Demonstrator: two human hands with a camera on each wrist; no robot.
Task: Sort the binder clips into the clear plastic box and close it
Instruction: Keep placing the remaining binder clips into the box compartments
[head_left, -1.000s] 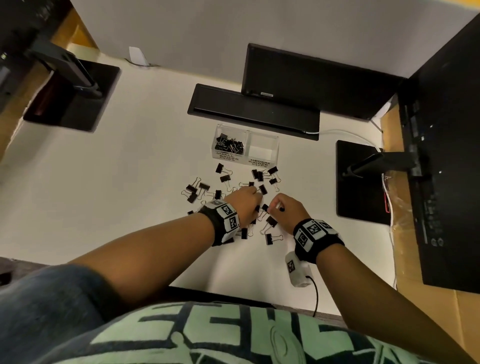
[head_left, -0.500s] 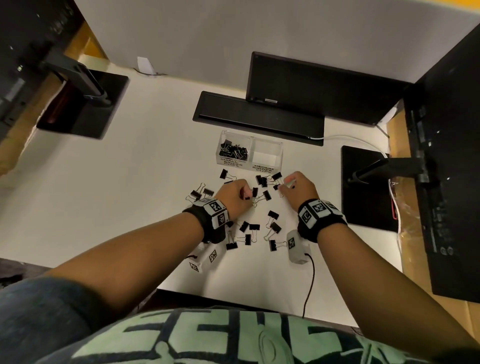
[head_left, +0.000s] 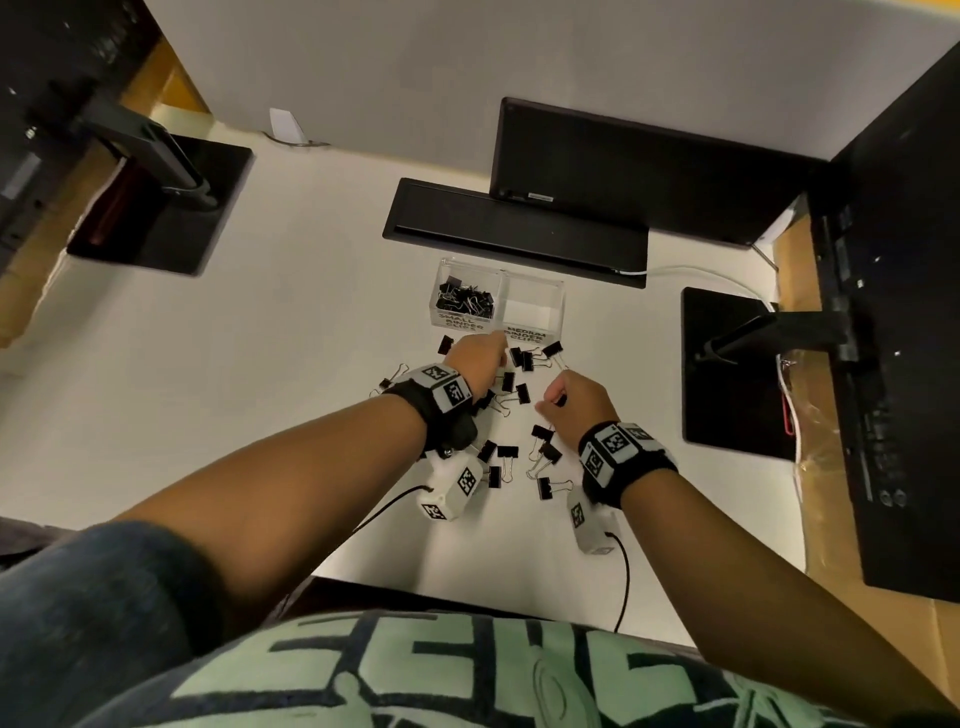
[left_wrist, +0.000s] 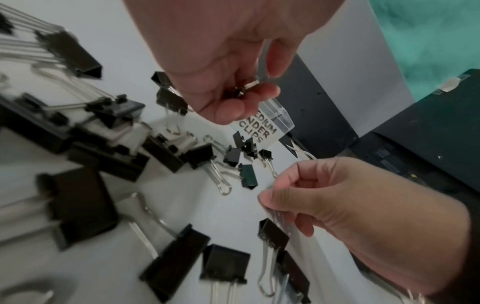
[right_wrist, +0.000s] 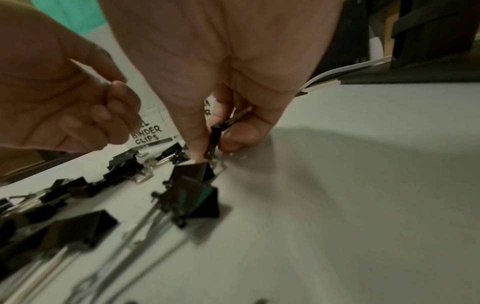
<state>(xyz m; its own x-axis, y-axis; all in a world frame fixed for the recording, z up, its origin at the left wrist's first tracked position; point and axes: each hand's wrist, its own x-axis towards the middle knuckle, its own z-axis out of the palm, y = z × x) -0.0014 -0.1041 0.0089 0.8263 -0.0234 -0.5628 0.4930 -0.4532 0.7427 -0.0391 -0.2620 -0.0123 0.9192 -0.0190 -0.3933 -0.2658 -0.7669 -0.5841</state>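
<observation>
The clear plastic box stands open on the white table; its left compartment holds small black binder clips and its right one, labelled medium, shows only white. Loose black clips lie scattered in front of it. My left hand reaches to the box's front wall, fingers curled round a small clip. My right hand is lower over the pile and pinches a binder clip between thumb and fingers. In the left wrist view that clip hangs by its wire handles from the right hand.
A black keyboard and a dark monitor sit just behind the box. Black monitor bases stand at far left and right. A white cable runs along the back right. Bare table spreads to the left.
My left hand has moved forward from the pile to the box's front. My right hand has drawn back a little from near the box toward the pile.
</observation>
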